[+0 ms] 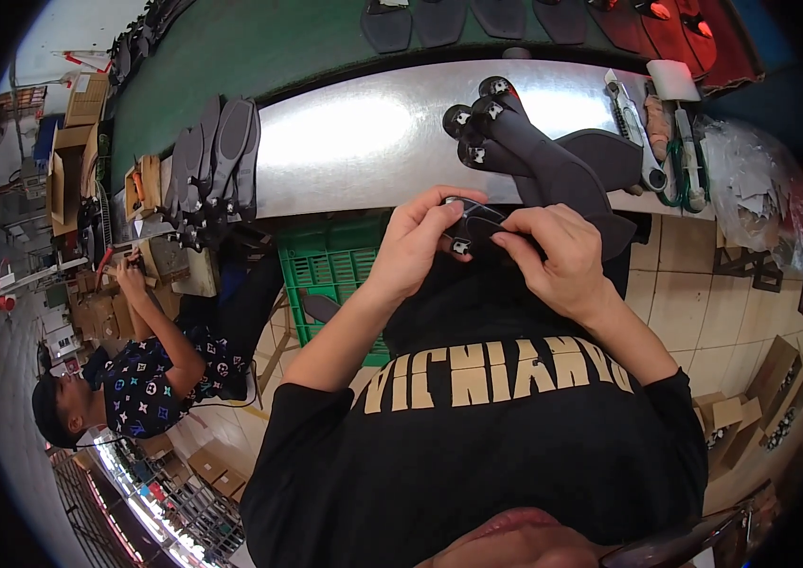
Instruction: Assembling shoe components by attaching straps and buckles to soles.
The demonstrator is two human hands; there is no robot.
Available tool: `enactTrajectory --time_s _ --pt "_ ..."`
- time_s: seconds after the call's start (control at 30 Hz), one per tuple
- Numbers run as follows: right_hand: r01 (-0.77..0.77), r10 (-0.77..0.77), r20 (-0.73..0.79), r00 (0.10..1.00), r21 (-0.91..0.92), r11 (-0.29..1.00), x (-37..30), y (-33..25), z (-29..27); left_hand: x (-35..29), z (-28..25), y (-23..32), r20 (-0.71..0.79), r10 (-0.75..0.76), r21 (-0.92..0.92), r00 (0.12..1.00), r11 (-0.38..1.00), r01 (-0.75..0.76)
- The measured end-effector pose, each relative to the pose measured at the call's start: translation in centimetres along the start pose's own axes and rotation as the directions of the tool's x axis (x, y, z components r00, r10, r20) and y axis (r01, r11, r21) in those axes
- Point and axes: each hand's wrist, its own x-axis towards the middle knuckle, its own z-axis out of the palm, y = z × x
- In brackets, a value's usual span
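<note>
Just off the near edge of the metal table, both hands hold a black shoe sole [483, 220]. My left hand [411, 244] is closed around its left end, thumb on top, where a small piece with a white patch shows. My right hand [558, 254] pinches the sole's right edge between thumb and fingers; whether it also holds a small part there I cannot tell. Just beyond my hands lies a stack of dark shoe soles [553, 163], their glossy black heels [477, 151] pointing left and marked with white patches.
More soles [217, 156] lie at the left end of the metal table [345, 142]. Scissors [688, 156], a cutter knife [631, 123] and a plastic bag [752, 180] sit right. A green crate [321, 275] stands below. Another person [151, 369] works at left.
</note>
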Motion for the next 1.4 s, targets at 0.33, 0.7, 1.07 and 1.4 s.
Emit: enactTrajectory --time_s 0.33,0.7,1.07,1.4 --pt "-0.079 0.079 0.013 0.997 -0.011 0.997 -0.5 0.2 0.2 0.1 -0.2 -2.0 0.035 0.075 0.156 0.997 0.985 -0.08" --pt "-0.5 0.389 0.381 0.839 0.259 0.826 1.3 0.0 -2.0 0.8 -1.2 -0.2 0.163 0.092 0.293 0.982 0.946 -0.137" --pt "-0.226 0.135 -0.231 0.964 -0.43 0.874 3.2 8.1 -1.7 15.4 -9.5 6.2 -0.239 0.561 0.535 0.793 0.757 -0.375" --pt "-0.204 0.088 -0.268 0.959 -0.444 0.872 3.1 8.0 -1.0 29.9 -14.1 8.4 -0.362 0.716 0.931 0.597 0.313 0.189"
